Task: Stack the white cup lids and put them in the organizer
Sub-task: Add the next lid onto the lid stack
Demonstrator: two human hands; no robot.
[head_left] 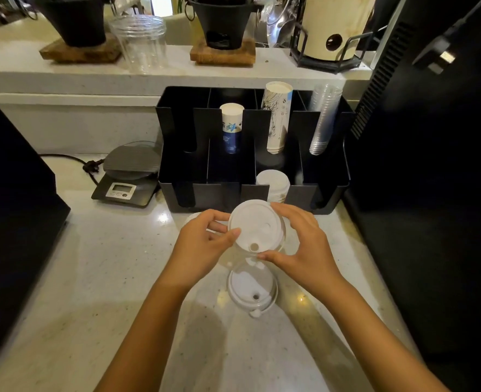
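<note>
Both hands hold a stack of white cup lids point(254, 226) above the counter, just in front of the black organizer point(233, 190). My left hand point(205, 241) grips its left rim and my right hand point(304, 244) its right rim. Another white lid point(252, 290) lies flat on the counter below the hands. A further lid point(191, 217) peeks out behind my left hand. A stack of white lids point(273, 183) stands in a front compartment of the organizer.
The organizer also holds paper cup stacks point(231, 128) point(278, 117) and clear plastic cups point(324, 117). A digital scale point(126, 179) sits to its left. Dark machines point(431, 165) point(10, 207) flank the counter. A raised ledge point(92, 77) behind carries a clear jar and black pots.
</note>
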